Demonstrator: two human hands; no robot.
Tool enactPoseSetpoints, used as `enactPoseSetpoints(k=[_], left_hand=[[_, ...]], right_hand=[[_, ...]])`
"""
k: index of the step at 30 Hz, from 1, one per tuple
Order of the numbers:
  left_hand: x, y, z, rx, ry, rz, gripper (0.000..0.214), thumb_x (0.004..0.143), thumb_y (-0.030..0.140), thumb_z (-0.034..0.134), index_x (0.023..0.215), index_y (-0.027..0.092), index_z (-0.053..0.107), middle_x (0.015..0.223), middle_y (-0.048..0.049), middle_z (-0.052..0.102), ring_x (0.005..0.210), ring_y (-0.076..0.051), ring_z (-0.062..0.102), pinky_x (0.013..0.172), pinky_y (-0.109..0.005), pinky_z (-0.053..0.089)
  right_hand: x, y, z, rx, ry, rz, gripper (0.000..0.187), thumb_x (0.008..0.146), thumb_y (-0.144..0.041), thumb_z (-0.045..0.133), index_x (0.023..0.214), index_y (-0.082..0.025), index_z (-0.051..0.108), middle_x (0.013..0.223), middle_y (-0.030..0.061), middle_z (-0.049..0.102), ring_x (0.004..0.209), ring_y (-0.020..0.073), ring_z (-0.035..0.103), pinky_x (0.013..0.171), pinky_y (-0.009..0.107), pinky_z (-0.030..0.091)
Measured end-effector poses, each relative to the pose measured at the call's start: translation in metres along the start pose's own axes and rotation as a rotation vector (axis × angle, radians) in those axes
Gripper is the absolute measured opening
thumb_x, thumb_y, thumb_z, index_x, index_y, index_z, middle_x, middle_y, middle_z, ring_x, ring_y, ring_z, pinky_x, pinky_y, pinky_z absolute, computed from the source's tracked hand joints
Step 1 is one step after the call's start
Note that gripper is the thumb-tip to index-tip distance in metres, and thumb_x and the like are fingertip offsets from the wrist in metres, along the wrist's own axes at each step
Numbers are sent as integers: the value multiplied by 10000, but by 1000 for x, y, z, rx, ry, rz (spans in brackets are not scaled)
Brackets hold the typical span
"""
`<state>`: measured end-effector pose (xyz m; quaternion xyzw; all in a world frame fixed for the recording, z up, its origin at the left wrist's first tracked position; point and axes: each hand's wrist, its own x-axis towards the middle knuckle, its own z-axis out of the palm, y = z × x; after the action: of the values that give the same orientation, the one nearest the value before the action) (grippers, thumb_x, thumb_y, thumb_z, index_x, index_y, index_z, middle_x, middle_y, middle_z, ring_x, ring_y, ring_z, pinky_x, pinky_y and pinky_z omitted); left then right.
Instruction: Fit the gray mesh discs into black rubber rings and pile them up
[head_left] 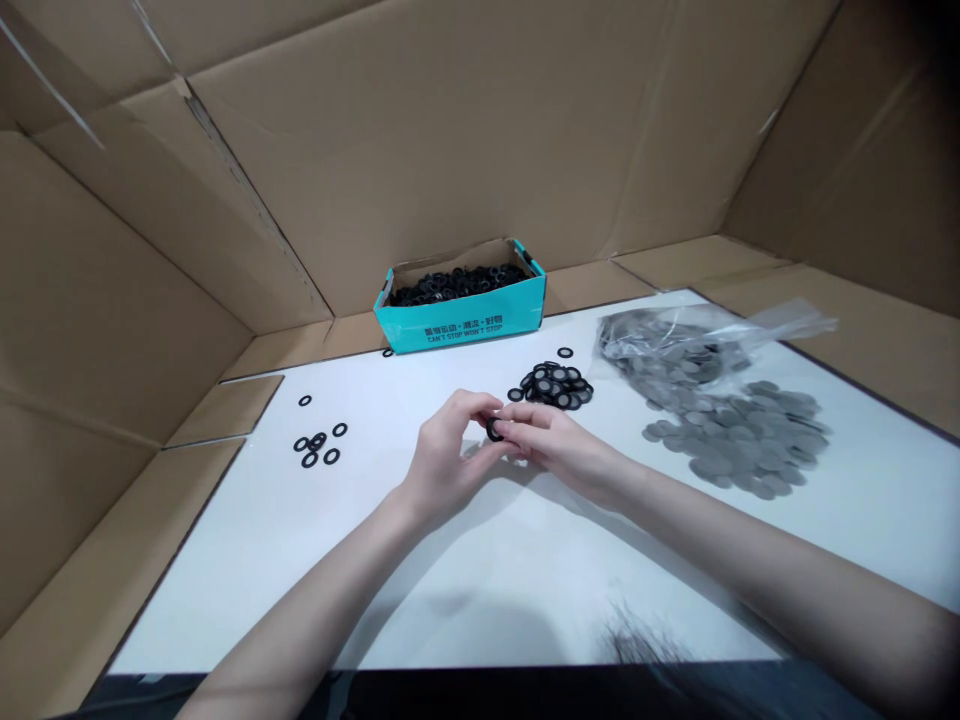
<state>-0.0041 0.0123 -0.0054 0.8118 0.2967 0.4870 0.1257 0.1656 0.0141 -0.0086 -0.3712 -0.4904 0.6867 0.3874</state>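
Observation:
Between my two hands, above the middle of the white board, is a black rubber ring (493, 430). The thumb and fingers of my left hand (452, 447) are closed around its left side. My right hand (553, 440) pinches it from the right, fingertips pressed at its face. Whether a grey disc sits inside the ring is hidden by the fingers. Just beyond my right hand lies a pile of black rings with grey discs in their centres (559, 383). Loose black rings (331, 457) are scattered at the left.
A turquoise box (465, 325) full of black rings stands at the back. On the right, grey discs (750, 440) lie heaped before a clear plastic bag (675, 340) holding more discs. Cardboard walls (450, 130) enclose the white board (247, 560).

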Motion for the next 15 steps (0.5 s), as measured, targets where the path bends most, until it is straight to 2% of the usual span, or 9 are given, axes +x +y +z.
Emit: enactPoseSetpoints(k=[3,7,15], left_hand=[[-1,2,3,23,4,-15,265,832,194,706,1043,214,546,936,-18,632,815,-134,621,736,-268,532],[-3,2,2,42,2,-18,307,818,176,714,1068,223,541,943,-12,640,838,-141,634,755,-271,528],[-6,1,3,84,17,28,300,843,139,646,1105,230,532,925,-11,634,832,-144,632,740,-272,518]], right_hand=[[-1,0,2,28,-5,2,423,662,-540,783,803,-170,633,708,-29,522,609,91,408,576,265,283],[-2,-1,3,-10,-33,3,408,683,-543,766,742,-174,601,642,-48,471,589,90,379,566,268,268],[-2,-1,2,-69,-12,2,421,680,-563,752,734,-175,598,645,-41,498,567,87,415,561,262,302]])
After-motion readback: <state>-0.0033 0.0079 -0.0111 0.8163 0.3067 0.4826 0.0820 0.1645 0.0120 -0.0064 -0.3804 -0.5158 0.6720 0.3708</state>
